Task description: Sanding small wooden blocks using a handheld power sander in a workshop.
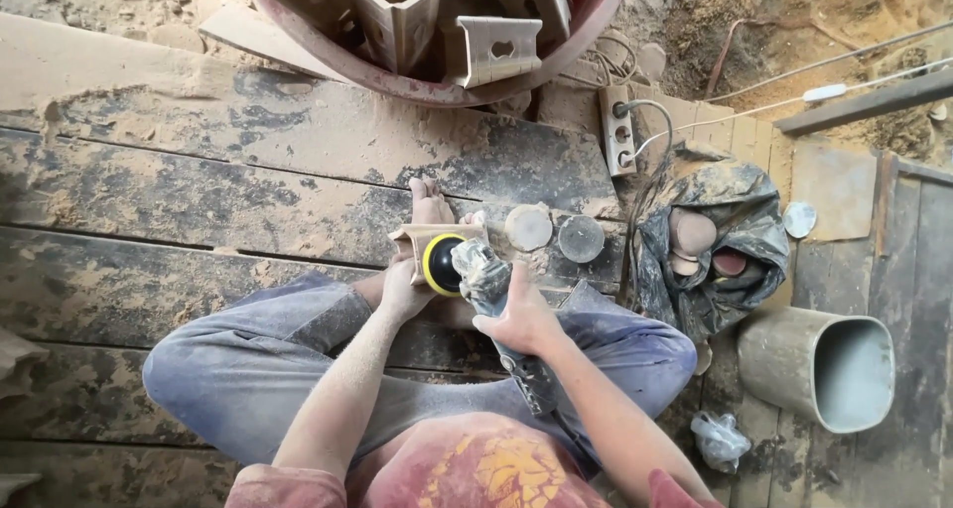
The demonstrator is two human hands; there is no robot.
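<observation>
- Right hand (523, 319) wrapped tight around the sander (486, 280), its yellow pad against the wood piece (422, 238).
- Left hand (402, 288) clamps that piece by the foot (430, 205).
- Red tub (417, 83) holds carved wood parts (493, 47).
- Bag (740, 210) holds sanding discs (692, 233).
- Grey bucket (784, 354) lies tipped.

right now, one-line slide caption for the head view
Seated person's right hand presses a sander to a wooden piece steadied by the left hand.

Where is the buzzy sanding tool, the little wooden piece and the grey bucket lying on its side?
Dusty hand-held sanding tool with yellow-rimmed disc (483, 275), head view: on its dusty body.
Small pale wooden piece (417, 238), head view: on its top face.
Grey tipped-over plastic bucket (784, 354), head view: on its outer wall.
</observation>
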